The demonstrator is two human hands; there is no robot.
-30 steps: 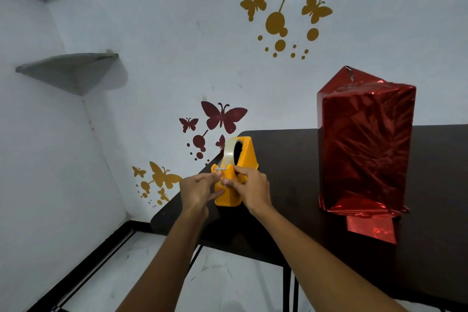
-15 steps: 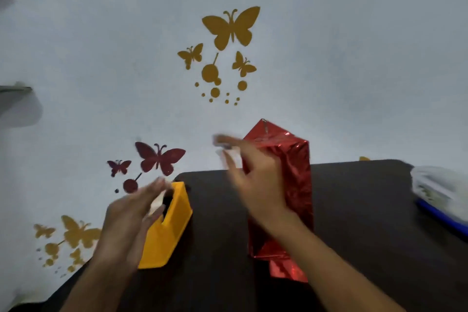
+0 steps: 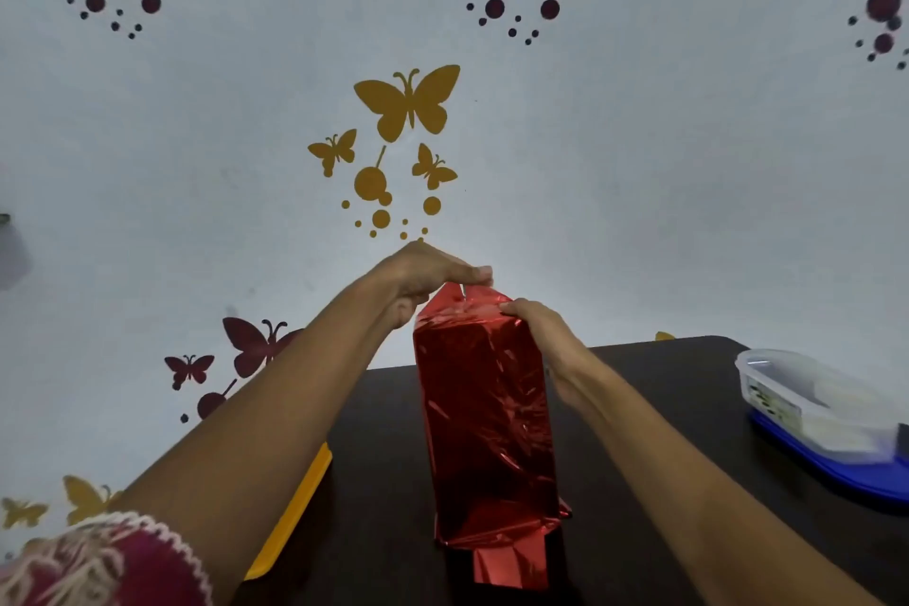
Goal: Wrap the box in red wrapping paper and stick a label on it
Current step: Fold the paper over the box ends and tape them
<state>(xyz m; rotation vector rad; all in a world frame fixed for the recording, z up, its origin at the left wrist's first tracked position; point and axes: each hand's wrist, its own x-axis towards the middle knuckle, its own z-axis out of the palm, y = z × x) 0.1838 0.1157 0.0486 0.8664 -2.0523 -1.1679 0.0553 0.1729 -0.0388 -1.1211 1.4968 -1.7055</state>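
The box (image 3: pixel 484 418) stands upright on the dark table (image 3: pixel 654 389), covered in shiny red wrapping paper, with a loose flap (image 3: pixel 509 566) sticking out at its foot. At its top the paper rises to a folded peak (image 3: pixel 462 300). My left hand (image 3: pixel 428 276) reaches over that peak and pinches it, fingers on top and thumb underneath. My right hand (image 3: pixel 536 327) grips the box's upper right edge, its fingertips curled onto the top fold. No label is in view. Whether a piece of tape is on my fingers cannot be told.
The orange tape dispenser (image 3: pixel 295 512) sits on the table left of the box, mostly hidden by my left forearm. A clear plastic container on a blue lid (image 3: pixel 816 413) is at the right edge. A wall with butterfly stickers stands behind the table.
Both hands left the tape dispenser and went to the top of the box. My view swung right and up, bringing the box to the centre.
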